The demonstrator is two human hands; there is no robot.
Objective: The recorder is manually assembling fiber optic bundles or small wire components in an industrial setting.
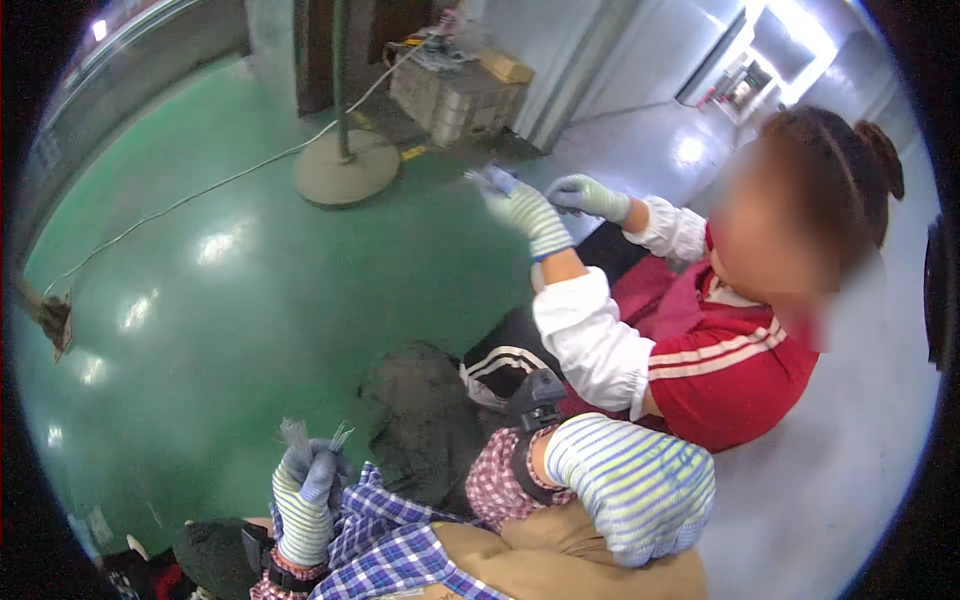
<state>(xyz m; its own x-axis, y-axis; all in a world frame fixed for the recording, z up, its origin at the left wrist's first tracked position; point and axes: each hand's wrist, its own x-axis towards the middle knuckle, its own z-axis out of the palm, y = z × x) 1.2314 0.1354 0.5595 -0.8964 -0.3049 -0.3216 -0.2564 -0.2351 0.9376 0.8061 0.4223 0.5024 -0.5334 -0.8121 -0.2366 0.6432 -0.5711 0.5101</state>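
My left hand, in a striped knit glove with grey fingertips, pinches a small bundle of thin, pale strands. Their frayed ends stick out above the fingertips; their exact kind is unclear. Over my lap lie blue checked cloth and a tan apron. My right hand, gloved in the same striped knit, is bent over the tan apron with its back up. Its fingers curl underneath and are hidden, so any held item is out of sight.
A co-worker in a red top sits close on the right, with striped gloves raised. A dark, rumpled heap lies ahead. Farther off are a round stand base, a white cable across the green floor, and a loaded grey crate.
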